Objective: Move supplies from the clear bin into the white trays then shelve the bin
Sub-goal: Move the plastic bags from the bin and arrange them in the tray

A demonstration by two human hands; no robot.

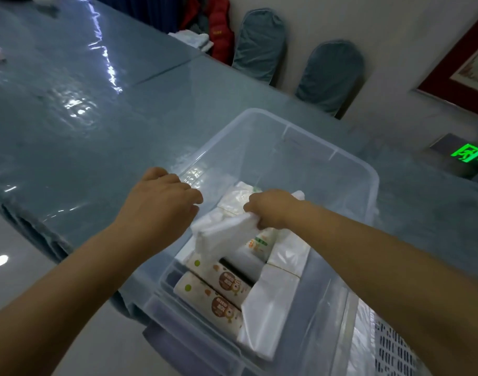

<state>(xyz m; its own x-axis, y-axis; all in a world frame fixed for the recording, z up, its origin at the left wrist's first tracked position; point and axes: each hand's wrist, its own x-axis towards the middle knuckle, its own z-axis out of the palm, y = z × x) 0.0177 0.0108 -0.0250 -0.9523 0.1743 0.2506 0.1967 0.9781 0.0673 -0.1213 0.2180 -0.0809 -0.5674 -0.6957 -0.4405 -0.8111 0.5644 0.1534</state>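
Item: white plastic-wrapped pack [227,232], long axis slanting down-left, pinched at its upper end in my right hand [270,210] grip inside the clear bin [349,169]; left hand [164,196] loosely curled, empty, nearer the bin's left rim.

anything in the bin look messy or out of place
Nothing spilled or damaged. The clear bin is upright on the table. Only oddity: the white packet the right hand grips sits tilted above the rolls, mid-lift.
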